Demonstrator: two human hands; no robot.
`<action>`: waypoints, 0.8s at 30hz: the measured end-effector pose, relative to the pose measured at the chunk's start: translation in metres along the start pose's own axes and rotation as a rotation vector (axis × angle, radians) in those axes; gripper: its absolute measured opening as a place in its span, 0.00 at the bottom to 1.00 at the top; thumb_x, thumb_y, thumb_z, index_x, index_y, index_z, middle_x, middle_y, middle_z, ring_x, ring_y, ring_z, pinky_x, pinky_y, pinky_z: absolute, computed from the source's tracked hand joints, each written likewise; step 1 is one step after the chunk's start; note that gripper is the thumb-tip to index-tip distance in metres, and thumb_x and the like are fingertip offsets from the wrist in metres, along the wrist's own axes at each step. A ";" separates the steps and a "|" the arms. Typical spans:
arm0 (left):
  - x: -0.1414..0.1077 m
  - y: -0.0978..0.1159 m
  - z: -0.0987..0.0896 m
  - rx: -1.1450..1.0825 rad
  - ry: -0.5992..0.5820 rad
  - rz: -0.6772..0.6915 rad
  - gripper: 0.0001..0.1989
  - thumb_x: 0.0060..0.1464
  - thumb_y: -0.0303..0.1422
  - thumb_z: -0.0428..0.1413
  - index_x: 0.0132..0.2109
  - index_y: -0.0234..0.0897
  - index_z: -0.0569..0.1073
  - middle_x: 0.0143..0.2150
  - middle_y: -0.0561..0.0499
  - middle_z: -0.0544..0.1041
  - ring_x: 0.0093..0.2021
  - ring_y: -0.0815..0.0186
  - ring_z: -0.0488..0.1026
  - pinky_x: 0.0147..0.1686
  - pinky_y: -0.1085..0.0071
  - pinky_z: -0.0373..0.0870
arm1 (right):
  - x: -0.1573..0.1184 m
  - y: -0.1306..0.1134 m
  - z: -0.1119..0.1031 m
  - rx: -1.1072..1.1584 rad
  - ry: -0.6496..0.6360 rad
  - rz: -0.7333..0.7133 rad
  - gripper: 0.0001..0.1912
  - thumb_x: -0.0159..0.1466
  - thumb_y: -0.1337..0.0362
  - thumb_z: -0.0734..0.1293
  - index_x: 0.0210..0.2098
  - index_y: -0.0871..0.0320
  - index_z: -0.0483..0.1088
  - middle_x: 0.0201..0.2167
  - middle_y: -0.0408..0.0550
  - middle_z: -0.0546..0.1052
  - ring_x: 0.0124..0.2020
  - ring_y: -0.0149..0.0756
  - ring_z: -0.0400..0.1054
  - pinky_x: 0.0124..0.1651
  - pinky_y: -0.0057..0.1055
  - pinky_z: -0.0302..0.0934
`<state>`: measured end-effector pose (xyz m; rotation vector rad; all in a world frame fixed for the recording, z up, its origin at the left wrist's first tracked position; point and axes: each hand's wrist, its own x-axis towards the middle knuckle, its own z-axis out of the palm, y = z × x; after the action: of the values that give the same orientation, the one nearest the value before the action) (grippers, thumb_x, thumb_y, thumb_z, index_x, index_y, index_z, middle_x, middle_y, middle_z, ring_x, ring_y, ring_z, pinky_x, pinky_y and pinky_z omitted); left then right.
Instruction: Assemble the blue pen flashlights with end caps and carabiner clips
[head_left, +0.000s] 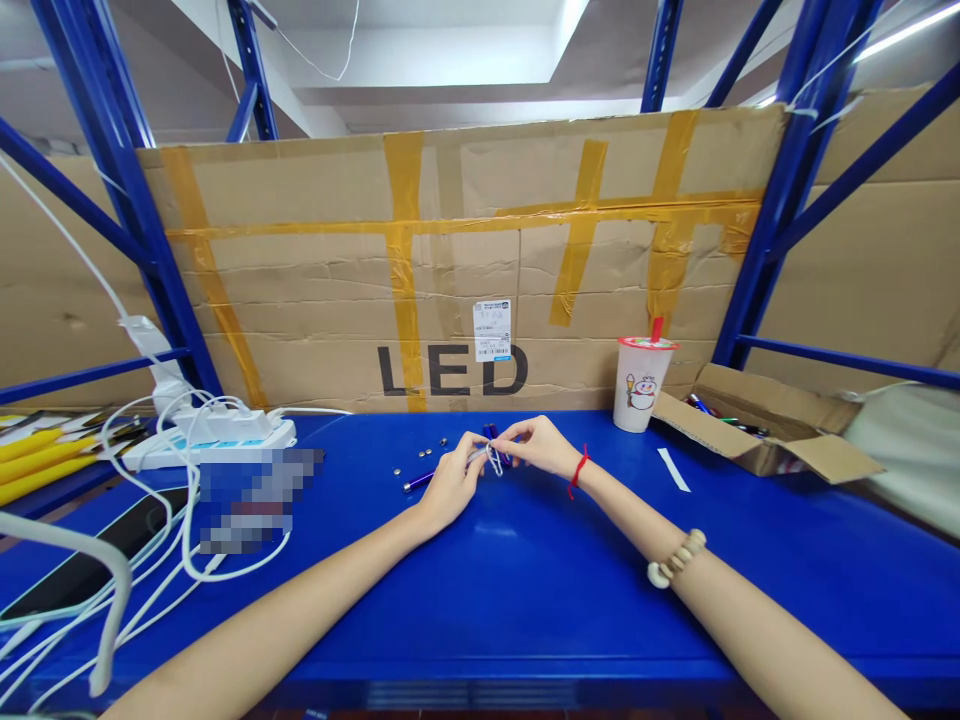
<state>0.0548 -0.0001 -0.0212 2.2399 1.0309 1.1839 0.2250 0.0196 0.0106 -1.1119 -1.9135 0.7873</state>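
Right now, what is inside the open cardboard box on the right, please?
In the cardboard box, a few slim items show, at least one blue. Its near side covers the bottom, which cannot be seen.

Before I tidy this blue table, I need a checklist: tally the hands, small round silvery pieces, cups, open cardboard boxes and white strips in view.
Hands: 2
Small round silvery pieces: 4
Cup: 1
Open cardboard box: 1
White strip: 1
Total: 9
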 end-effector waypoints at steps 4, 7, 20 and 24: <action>0.001 0.002 0.001 0.051 0.008 -0.025 0.10 0.58 0.34 0.42 0.45 0.37 0.62 0.25 0.55 0.67 0.27 0.70 0.66 0.32 0.74 0.61 | 0.001 0.000 0.000 0.011 0.003 -0.002 0.23 0.47 0.48 0.67 0.27 0.65 0.73 0.16 0.47 0.72 0.17 0.26 0.63 0.21 0.23 0.57; 0.001 0.001 0.002 0.079 0.019 -0.058 0.11 0.57 0.36 0.42 0.45 0.38 0.62 0.27 0.54 0.69 0.27 0.69 0.67 0.32 0.73 0.61 | 0.001 0.001 0.000 -0.030 0.021 0.004 0.23 0.50 0.47 0.66 0.27 0.64 0.72 0.15 0.46 0.71 0.17 0.27 0.63 0.21 0.22 0.57; 0.002 -0.005 0.005 0.055 0.060 -0.034 0.08 0.54 0.32 0.47 0.42 0.40 0.61 0.34 0.53 0.72 0.36 0.67 0.69 0.36 0.72 0.63 | -0.002 -0.001 0.005 0.021 -0.199 0.023 0.20 0.56 0.57 0.61 0.43 0.64 0.68 0.29 0.50 0.72 0.29 0.30 0.65 0.19 0.20 0.59; 0.002 -0.005 0.004 0.056 0.070 -0.076 0.09 0.53 0.35 0.49 0.42 0.40 0.62 0.36 0.53 0.72 0.38 0.67 0.69 0.37 0.72 0.63 | 0.001 0.003 0.003 0.045 -0.230 0.012 0.19 0.58 0.58 0.60 0.44 0.63 0.67 0.29 0.49 0.71 0.28 0.29 0.64 0.22 0.22 0.60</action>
<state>0.0572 0.0047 -0.0251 2.1939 1.1800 1.2230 0.2235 0.0209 0.0073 -1.0429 -2.0678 0.9961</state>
